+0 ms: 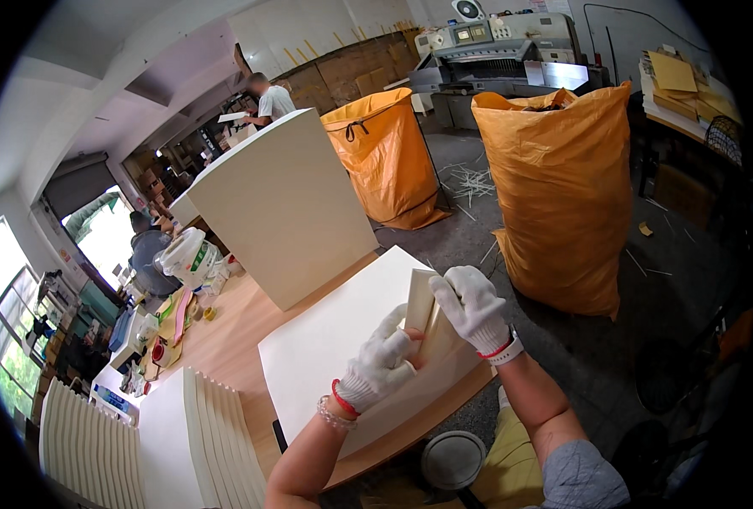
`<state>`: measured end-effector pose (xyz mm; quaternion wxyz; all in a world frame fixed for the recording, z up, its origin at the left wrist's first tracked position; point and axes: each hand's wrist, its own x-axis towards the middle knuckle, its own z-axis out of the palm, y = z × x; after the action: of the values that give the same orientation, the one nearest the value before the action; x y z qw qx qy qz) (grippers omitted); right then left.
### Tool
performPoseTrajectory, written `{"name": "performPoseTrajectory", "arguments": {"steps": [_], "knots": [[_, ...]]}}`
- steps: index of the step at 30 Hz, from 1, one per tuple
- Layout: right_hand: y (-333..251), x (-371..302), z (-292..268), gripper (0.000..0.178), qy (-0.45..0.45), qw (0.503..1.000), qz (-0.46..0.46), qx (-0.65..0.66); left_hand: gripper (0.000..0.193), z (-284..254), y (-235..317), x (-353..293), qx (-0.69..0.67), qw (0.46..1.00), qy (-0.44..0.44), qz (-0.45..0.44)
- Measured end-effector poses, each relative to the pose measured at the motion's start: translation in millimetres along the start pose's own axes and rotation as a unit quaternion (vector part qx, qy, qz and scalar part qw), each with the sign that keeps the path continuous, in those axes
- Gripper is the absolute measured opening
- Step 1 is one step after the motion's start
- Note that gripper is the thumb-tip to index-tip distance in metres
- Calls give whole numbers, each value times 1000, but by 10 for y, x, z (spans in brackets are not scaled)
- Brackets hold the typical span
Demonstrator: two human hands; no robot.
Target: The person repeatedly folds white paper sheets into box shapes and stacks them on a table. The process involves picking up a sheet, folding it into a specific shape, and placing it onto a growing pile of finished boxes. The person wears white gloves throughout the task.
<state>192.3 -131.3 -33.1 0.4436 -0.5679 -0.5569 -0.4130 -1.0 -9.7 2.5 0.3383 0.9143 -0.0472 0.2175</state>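
Note:
Both of my hands wear white knit gloves with red cuffs. Between them stands a narrow, cream folded paper piece [422, 293], tilted upright above the large white sheets [334, 339] on the table. My left hand [378, 363] is closed on its lower left side, with bare fingertips showing at the glove's end. My right hand [473, 310] grips its right edge near the top, fingers curled. The lower end of the piece is partly hidden by my left fingers.
A tall stack of cream board [283, 212] stands behind the sheets on the wooden table [245, 293]. Fanned paper stacks [215, 433] lie at the near left. Two orange sacks [554, 195] stand beyond the table's right side. A white bucket [190, 259] sits at the far left.

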Motion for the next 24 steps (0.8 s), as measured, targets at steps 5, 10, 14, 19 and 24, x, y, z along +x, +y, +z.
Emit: {"name": "performPoseTrajectory", "arguments": {"steps": [5,10,14,19,24], "knots": [[24,-13,-6,24,4,1000,-15,-12,39,80,-75,-21,3,999,38,7],[19,14,-66,17,-29,997,-3,70,42,27,-87,-24,92,995,12,31],[-18,-4,-28,16,-26,998,45,44,46,-30,-16,-9,47,998,-40,-15],[-4,15,-26,19,-14,1000,-12,-17,35,75,-61,-6,38,999,36,-1],[-5,-1,-26,21,-2,999,11,30,35,62,-75,-7,32,999,36,11]]}}
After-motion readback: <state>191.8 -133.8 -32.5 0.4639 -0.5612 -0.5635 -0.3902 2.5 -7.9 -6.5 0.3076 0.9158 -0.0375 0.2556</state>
